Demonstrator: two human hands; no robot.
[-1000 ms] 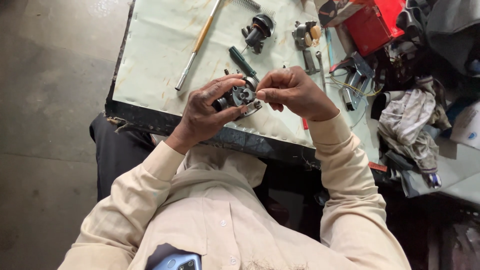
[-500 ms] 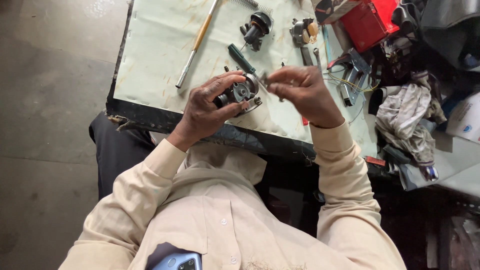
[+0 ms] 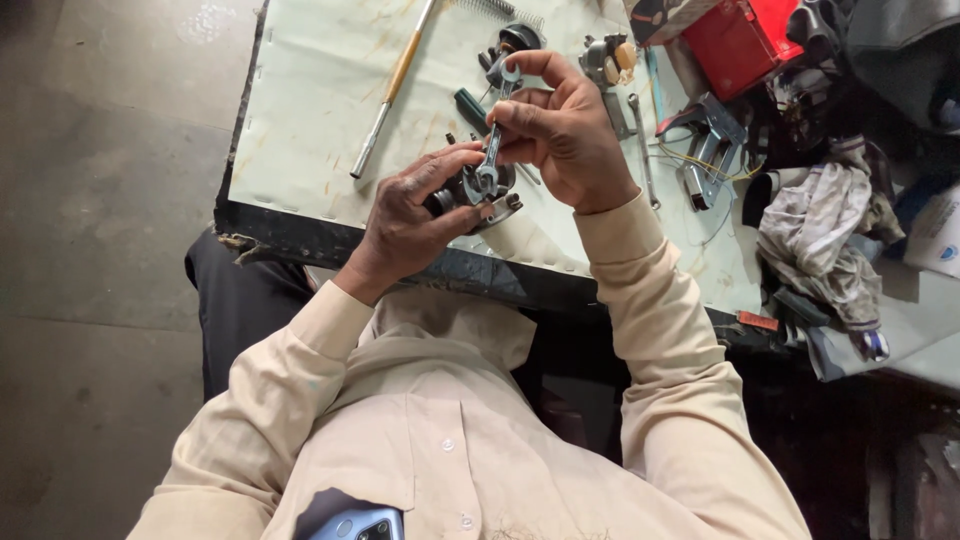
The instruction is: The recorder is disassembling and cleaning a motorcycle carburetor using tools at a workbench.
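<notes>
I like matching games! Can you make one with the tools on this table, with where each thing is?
1. small spanner
2. metal part
3. long wooden-handled tool
4. red box

a. lying on the pale mat
b. held in the left hand
c. at the table's top right
d. held in the right hand

Pairs: 1-d, 2-b, 3-a, 4-c

A small dark metal part [image 3: 462, 190], roundish with a silvery bracket at its lower right, is held just above the near edge of the counter [image 3: 300, 110]. A slim silver open-ended spanner [image 3: 492, 150] stands nearly upright, its lower end seated on the part.
</notes>
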